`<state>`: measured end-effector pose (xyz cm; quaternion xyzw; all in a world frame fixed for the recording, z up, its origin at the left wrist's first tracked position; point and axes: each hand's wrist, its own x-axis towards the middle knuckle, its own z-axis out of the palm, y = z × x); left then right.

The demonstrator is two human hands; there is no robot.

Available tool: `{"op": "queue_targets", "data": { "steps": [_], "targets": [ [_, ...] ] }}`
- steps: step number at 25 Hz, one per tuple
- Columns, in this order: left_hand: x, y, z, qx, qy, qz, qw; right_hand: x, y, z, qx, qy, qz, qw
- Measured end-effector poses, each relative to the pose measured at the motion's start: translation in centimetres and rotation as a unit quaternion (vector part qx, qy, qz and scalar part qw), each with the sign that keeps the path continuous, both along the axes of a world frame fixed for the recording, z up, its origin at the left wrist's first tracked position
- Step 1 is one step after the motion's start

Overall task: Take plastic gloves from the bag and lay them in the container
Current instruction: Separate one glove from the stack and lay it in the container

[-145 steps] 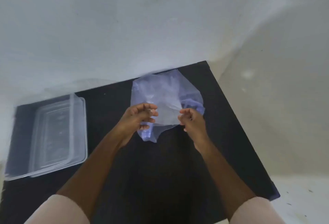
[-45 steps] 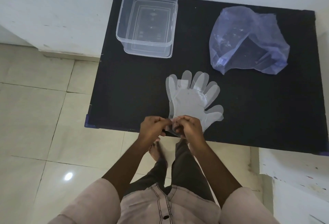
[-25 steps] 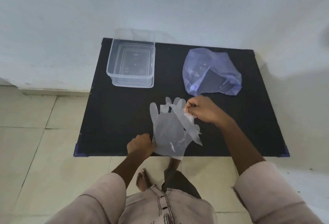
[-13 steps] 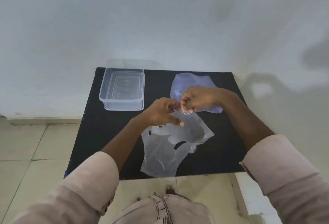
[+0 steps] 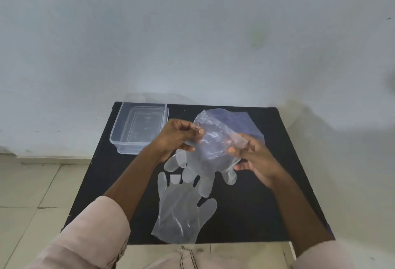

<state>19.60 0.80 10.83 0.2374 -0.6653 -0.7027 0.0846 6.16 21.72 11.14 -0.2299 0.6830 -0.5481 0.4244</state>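
Both hands are raised over the table (image 5: 277, 204), forearms angled in. Left hand (image 5: 178, 138) and right hand (image 5: 254, 159) each pinch the cuff of one glove (image 5: 210, 155), fingers hanging down. Second glove (image 5: 181, 211) lies flat near the front edge. Bag (image 5: 245, 119) partly hidden behind the hands; container (image 5: 139, 127) far left, contents unclear. Compared with 0.5 s ago, hands sit wider apart.

Clear gloves (image 5: 183, 211), bluish bag (image 5: 245, 121), black table (image 5: 267, 204), clear container (image 5: 139, 127)

On the desk (image 5: 267, 193), the container (image 5: 140, 128) sits far left, the bag (image 5: 245, 122) right of it (behind a held glove (image 5: 210, 151)); another glove (image 5: 181, 211) lies nearest.
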Motion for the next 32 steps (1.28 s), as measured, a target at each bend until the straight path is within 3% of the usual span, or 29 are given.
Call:
{"op": "queue_targets", "data": {
  "steps": [3, 6, 9, 13, 16, 21, 27, 32],
  "targets": [
    [-0.5, -0.3, 0.2, 0.003, -0.017, 0.031, 0.999, 0.2, -2.8, -0.5, -0.064, 0.021, -0.105, 0.992],
    [0.0, -0.8, 0.2, -0.028, -0.036, 0.057, 0.997, -0.6, -4.4, -0.6, -0.068, 0.025, -0.164, 0.984],
    [0.9, -1.7, 0.1, -0.079, -0.056, 0.071, 0.993, -1.2, -5.3, 0.1, -0.062, 0.069, -0.107, 0.99],
    [1.2, -2.6, 1.2, -0.059, -0.052, 0.04, 0.996, -1.9, -6.6, 1.7, -0.059, 0.136, -0.003, 0.989],
    [0.4, -2.4, 1.7, -0.032, -0.024, 0.07, 0.997, -2.9, -6.9, 2.7, -0.046, 0.156, 0.034, 0.986],
    [0.1, -2.1, 1.6, 0.014, 0.009, 0.123, 0.992, -3.9, -6.6, 2.6, -0.035, 0.121, -0.013, 0.992],
    [-0.4, -2.3, 1.9, 0.009, 0.003, 0.134, 0.991, -3.9, -6.6, 2.1, -0.074, 0.082, -0.071, 0.991],
    [-0.5, -2.4, 2.1, 0.001, -0.001, 0.132, 0.991, -4.4, -7.1, 2.3, -0.076, 0.075, -0.063, 0.992]
  ]
}}
